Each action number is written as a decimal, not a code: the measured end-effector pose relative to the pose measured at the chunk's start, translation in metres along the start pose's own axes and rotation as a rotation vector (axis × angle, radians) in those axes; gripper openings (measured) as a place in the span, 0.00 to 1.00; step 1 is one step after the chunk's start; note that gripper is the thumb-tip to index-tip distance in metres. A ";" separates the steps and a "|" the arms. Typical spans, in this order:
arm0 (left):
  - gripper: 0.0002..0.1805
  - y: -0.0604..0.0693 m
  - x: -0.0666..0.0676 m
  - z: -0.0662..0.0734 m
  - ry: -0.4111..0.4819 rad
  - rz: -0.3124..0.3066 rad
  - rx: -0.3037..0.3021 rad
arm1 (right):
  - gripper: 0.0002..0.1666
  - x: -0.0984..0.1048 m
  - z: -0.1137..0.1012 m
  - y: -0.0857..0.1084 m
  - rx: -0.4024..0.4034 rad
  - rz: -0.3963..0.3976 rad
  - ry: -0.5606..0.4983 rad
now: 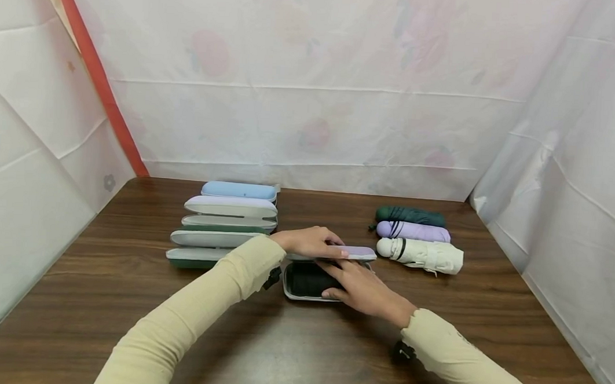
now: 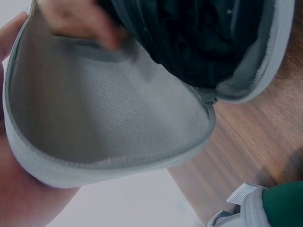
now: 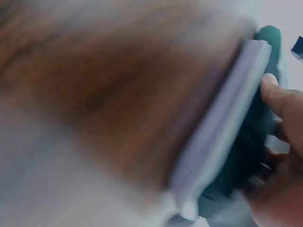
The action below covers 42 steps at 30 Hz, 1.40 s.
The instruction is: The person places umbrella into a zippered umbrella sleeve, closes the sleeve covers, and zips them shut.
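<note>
With my left hand [image 1: 309, 241] gripping the raised lid [image 1: 360, 251] of the lilac, grey-lined case [image 1: 304, 298], I remotely judged the black folded-fabric umbrella [image 1: 305, 279] inside, beneath my right hand [image 1: 359, 286], fingers outstretched, needed pressing evenly flat.

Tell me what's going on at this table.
A person's left-hand grip holds the raised lilac lid of a case, while the right-hand grip touches the black bundle lying inside. Three folded umbrellas lie at right; at left, two cases lie open, with a blue one beyond them.
</note>
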<state>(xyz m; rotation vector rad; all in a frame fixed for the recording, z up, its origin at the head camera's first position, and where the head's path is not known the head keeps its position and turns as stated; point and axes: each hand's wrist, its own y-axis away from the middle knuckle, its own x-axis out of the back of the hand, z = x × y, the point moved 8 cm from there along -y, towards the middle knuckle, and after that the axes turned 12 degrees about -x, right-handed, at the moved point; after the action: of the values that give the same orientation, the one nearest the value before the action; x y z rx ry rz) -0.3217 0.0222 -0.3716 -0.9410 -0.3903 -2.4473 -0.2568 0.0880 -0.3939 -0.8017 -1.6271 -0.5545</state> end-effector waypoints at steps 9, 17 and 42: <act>0.28 0.000 0.001 0.000 -0.031 0.002 0.008 | 0.15 0.072 0.014 0.024 -0.052 0.106 -0.092; 0.29 0.007 -0.004 -0.001 -0.119 0.018 0.046 | 0.10 0.105 0.045 0.020 -0.164 0.216 -0.167; 0.26 0.043 -0.013 -0.001 -0.114 0.076 -0.135 | 0.27 0.029 0.020 0.001 -0.001 -0.069 -0.162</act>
<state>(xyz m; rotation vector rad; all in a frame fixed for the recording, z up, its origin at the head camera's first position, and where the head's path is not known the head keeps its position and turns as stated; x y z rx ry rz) -0.2906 -0.0101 -0.3778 -1.1351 -0.2256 -2.3812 -0.2711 0.1087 -0.3701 -0.8107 -1.8092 -0.5512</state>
